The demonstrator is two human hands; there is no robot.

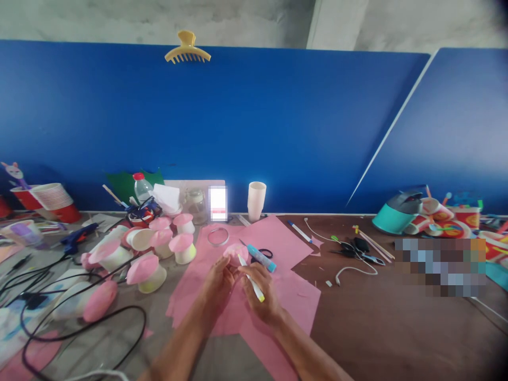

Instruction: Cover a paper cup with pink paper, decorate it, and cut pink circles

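My left hand [217, 283] holds a small round pink paper piece [235, 252] over the pink paper sheets [286, 304] on the table. My right hand [262, 293] grips a white pen with a yellow end [251, 278], its tip touching the pink piece. Just beyond the hands lie a light-blue craft knife [261, 257], black scissors [265, 253] and a clear tape ring [218, 236].
Several pink-topped paper-cup mushrooms [153, 254] stand at left, with black cables [71, 312] and a blue glue gun [77, 238]. A white cup stack [256, 200], bottle [142, 186] and jar [196, 205] stand by the blue partition [238, 121]. Cords, sticks, cups lie right.
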